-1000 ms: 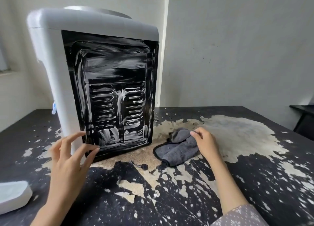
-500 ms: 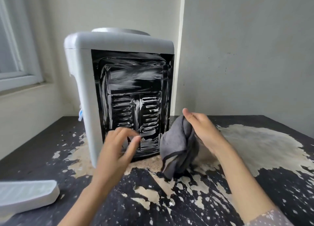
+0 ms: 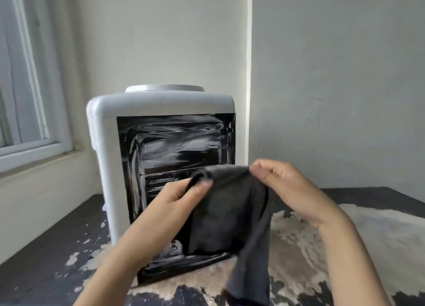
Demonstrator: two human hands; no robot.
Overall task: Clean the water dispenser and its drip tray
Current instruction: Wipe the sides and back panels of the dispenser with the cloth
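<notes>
The water dispenser (image 3: 161,168) stands upright on the tabletop (image 3: 46,271), towards the back, close to the wall corner, with its rear side turned to the camera. Its body is white with a rounded top edge and a round grey collar on top. The back panel (image 3: 177,142) is glossy black, with ribbed vent slots in its lower half, and it is covered in whitish streaky smears running mostly sideways.

In front of that panel a dark grey cloth (image 3: 230,218) is held up in the air by both hands. The left hand (image 3: 174,204) pinches the cloth's upper left edge, the thumb pressed on top against the fingers below, so its grip is narrow and closed on the fabric. The right hand (image 3: 282,186) pinches the upper right edge between thumb and curled fingers, its grip likewise tight on the cloth. The top edge stretches between the two hands; the rest hangs down loose, hiding the lower right part of the panel, and its lowest fold drops out of view at the bottom edge.

The tabletop is black with its coating badly peeled, baring large pale patches around the dispenser's base and to the right. A white-framed window (image 3: 27,99) sits in the wall at left, above a pale ledge.
</notes>
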